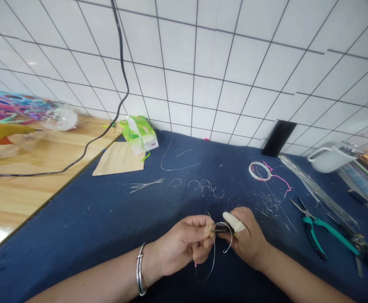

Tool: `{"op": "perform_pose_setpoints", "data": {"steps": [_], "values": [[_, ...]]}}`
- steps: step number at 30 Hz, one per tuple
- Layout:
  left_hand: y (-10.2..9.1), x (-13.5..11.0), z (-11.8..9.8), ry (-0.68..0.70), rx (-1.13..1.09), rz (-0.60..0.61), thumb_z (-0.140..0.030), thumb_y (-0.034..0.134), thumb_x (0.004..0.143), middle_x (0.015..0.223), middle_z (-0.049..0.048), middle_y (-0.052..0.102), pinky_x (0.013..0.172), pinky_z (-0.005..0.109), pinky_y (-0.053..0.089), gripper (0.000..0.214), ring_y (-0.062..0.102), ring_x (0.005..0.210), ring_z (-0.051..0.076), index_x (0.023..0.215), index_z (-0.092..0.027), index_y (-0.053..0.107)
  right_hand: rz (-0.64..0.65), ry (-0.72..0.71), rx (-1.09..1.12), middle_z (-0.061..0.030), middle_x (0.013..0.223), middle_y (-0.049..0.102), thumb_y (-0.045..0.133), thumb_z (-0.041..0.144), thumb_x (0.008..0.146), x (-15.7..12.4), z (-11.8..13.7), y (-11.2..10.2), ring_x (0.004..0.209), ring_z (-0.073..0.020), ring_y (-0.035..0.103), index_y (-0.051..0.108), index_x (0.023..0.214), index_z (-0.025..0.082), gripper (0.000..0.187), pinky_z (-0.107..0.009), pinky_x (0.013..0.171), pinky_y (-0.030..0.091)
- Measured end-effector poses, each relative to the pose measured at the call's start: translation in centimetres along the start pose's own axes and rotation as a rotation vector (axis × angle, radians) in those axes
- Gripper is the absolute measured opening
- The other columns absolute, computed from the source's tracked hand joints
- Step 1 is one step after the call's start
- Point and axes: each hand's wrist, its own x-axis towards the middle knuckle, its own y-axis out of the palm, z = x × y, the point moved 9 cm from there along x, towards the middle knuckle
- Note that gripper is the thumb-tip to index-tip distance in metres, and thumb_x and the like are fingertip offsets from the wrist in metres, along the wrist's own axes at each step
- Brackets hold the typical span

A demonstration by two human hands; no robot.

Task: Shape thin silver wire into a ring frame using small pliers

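Note:
My left hand [191, 237], with a silver bangle [139, 269] at its wrist, pinches a thin curved wire [214, 254]. A small pink bit [195, 265] shows on the wire below my fingers. My right hand [248, 240] has a pale cover on one finger and grips dark-jawed pliers [222, 227]. The jaws meet the wire at my left fingertips; the handles are mostly hidden in my palm. One end of the wire loops over by the pliers and ends in a small curl. Beyond my hands lie several bent wire pieces [205, 186] on the dark blue cloth.
Straight wires [147, 185] lie left of centre. Teal-handled pliers [325, 229], wire scraps [270, 204], a white ring spool [260, 171] and a white mug [330, 159] sit on the right. A yellow glue gun [1, 136] and a black cable [86, 153] are at left.

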Motion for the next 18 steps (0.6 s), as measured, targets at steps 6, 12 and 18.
{"op": "perform_pose_setpoints", "data": {"steps": [6,12,18], "values": [[-0.12,-0.12,0.39,-0.031,-0.038,-0.014,-0.016,0.053,0.08,0.059,-0.0002,0.051,0.039,0.017,0.024,0.008,0.036,0.037,0.003,0.074,-0.012,0.052,-0.048,-0.023,-0.084,-0.0104,0.09,0.053,0.063,0.023,0.077,-0.15,0.04,-0.48,0.084,-0.0222,0.049,0.037,0.122,0.011,0.053,-0.041,0.07,0.044],[-0.29,-0.06,0.26,-0.022,-0.019,-0.008,-0.016,0.054,0.08,0.059,0.0002,0.052,0.038,0.018,0.023,0.009,0.035,0.037,0.003,0.072,-0.012,0.052,0.018,-0.094,-0.025,-0.0096,0.085,0.054,0.062,0.018,0.077,0.14,0.32,-0.08,0.077,-0.0196,0.05,0.034,0.123,0.008,0.056,-0.037,0.064,0.043],[-0.08,-0.01,0.04,-0.032,-0.005,0.005,-0.016,0.054,0.08,0.057,-0.0003,0.052,0.038,0.017,0.023,0.008,0.035,0.036,0.003,0.073,-0.012,0.052,0.055,-0.114,-0.011,-0.0083,0.081,0.055,0.059,0.019,0.08,0.33,0.43,-0.08,0.074,-0.0185,0.049,0.034,0.123,0.009,0.051,-0.036,0.062,0.043]]}}
